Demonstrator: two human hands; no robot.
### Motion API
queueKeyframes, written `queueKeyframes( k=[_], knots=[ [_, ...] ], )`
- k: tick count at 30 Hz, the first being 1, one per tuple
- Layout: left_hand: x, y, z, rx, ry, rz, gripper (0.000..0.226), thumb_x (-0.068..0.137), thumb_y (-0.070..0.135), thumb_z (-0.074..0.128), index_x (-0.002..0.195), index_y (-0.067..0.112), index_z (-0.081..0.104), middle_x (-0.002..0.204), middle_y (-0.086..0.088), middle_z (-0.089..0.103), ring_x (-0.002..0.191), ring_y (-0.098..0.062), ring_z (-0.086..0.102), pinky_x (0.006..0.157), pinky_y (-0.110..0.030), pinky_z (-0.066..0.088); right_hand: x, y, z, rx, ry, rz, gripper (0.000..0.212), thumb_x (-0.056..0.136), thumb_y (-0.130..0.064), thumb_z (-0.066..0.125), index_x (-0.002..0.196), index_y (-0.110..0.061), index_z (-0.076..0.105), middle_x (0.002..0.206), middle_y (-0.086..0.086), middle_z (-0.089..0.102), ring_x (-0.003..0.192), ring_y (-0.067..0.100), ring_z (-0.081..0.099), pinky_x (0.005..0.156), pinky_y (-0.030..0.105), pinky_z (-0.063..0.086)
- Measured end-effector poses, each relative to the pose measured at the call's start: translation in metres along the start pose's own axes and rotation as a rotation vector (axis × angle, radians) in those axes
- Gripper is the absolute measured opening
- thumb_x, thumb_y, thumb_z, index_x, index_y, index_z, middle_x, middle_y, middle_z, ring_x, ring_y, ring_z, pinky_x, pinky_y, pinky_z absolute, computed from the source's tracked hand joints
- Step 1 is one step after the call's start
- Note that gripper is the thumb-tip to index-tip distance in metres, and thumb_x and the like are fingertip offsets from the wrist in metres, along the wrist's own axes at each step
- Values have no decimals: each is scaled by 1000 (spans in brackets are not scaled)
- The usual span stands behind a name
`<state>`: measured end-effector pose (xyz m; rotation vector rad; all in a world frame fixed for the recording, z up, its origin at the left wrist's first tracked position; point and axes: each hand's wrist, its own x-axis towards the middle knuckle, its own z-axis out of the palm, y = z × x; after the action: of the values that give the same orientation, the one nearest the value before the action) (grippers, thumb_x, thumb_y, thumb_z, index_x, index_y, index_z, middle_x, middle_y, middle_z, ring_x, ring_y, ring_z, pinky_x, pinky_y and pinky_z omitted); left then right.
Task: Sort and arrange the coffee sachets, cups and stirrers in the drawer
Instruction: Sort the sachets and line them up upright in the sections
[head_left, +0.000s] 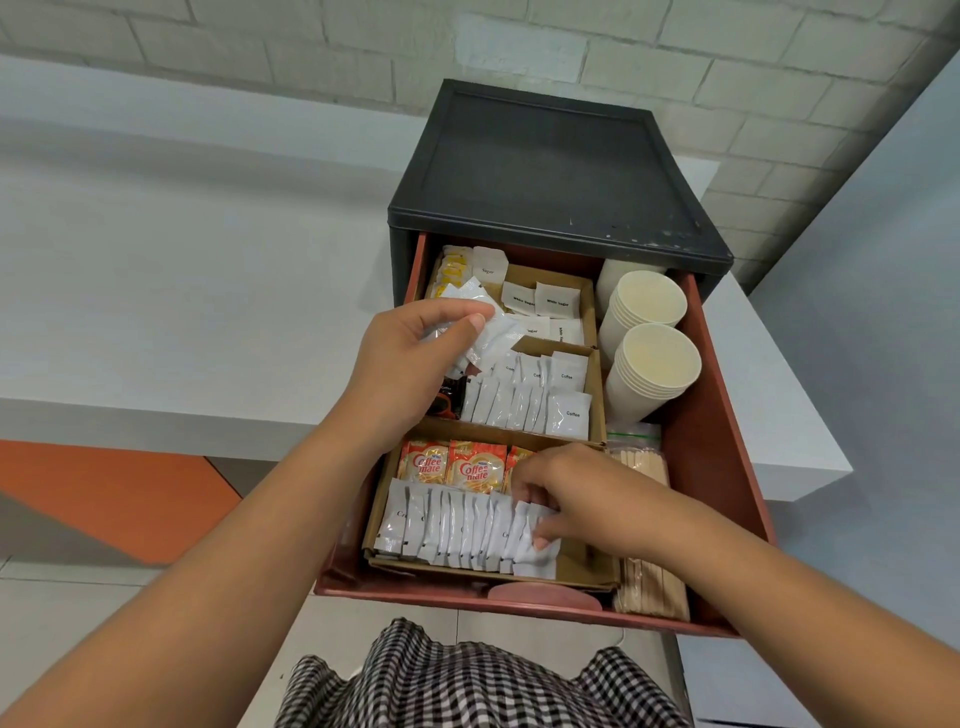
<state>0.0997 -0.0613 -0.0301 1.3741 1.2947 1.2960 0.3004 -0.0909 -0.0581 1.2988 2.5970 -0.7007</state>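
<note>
Drawer (719, 467) front: right hand (587, 499), fingers curled, pinches the end sachet of the white row (452, 530); labels unreadable. Stirrers (652, 592) front-right, part hidden under that wrist. Coffee-mate packs (452, 467) behind the row: 2 clear, a third half hidden. Mid-drawer: left hand (410, 358) grips loose sachets (491, 332), count unclear, above the coffee sachets (519, 402). Right side: 2 cup stacks (654, 364). Back: sugar sachets (540, 301).
</note>
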Motion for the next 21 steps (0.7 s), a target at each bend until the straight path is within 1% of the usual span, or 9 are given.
queueKeyframes(
  k=[2, 3, 5, 9, 13, 15, 18, 19, 21],
  knots=[
    [0, 0, 0, -5, -5, 3, 16, 93, 28, 65, 95, 42, 73, 97, 36, 66, 106, 16, 53, 106, -38, 46, 1, -1, 1, 19, 27, 11, 36, 69, -19, 82, 82, -22, 48, 80, -11, 47, 68, 7, 43, 62, 31, 39],
    [-1, 0, 1, -7, -5, 5, 16, 93, 28, 65, 96, 42, 73, 98, 35, 66, 107, 14, 54, 106, -39, 46, 1, 0, 1, 21, 37, 13, 38, 68, -20, 83, 80, -22, 47, 80, -11, 44, 68, 7, 41, 62, 31, 38],
    [-1, 0, 0, -10, -2, 5, 16, 93, 28, 65, 96, 41, 74, 100, 32, 67, 110, 8, 55, 107, -40, 46, 1, 2, 2, 33, 40, 13, 35, 67, -22, 84, 78, -19, 51, 84, -10, 42, 69, 6, 41, 63, 30, 39],
    [-1, 0, -1, -13, -6, 4, 18, 94, 26, 64, 96, 41, 73, 100, 33, 66, 108, 11, 54, 106, -36, 47, 0, 7, 1, -10, 19, -6, 21, 71, -30, 83, 81, -20, 68, 87, -8, 49, 70, 2, 43, 60, 20, 34],
    [-1, -1, 0, -19, -9, -3, 25, 97, 17, 60, 98, 38, 73, 115, 20, 65, 119, -6, 54, 102, -31, 50, -2, 9, -7, 52, -51, 0, 11, 76, -25, 79, 85, -21, 76, 88, -5, 65, 80, 7, 58, 73, 26, 47],
    [-1, 1, 0, -11, -12, -2, 27, 97, 15, 59, 100, 38, 72, 117, 18, 63, 121, -10, 54, 94, -26, 53, -4, 10, -13, 57, -89, -8, 11, 79, -23, 76, 90, -24, 77, 92, -8, 67, 83, 4, 58, 77, 24, 46],
    [-3, 4, 1, -32, -29, 5, 30, 97, 12, 60, 102, 41, 68, 112, 29, 55, 116, -9, 54, 73, -12, 53, -6, 11, -22, 122, -123, 5, 16, 82, -24, 75, 98, -26, 77, 89, -19, 65, 82, -4, 57, 76, 14, 44],
    [-3, 5, 0, -36, -31, 12, 32, 96, 12, 60, 103, 43, 66, 111, 32, 53, 114, -9, 54, 71, -9, 52, -6, 11, -24, 144, -129, 9, 17, 82, -25, 75, 100, -26, 77, 88, -21, 65, 84, -4, 59, 79, 14, 45],
    [-4, 5, -1, -45, -31, 31, 34, 96, 12, 61, 107, 45, 63, 111, 32, 52, 113, -9, 54, 71, -8, 52, -6, 12, -29, 177, -131, 19, 18, 83, -26, 75, 100, -25, 77, 92, -16, 70, 88, 3, 63, 84, 24, 49]
  ],
)
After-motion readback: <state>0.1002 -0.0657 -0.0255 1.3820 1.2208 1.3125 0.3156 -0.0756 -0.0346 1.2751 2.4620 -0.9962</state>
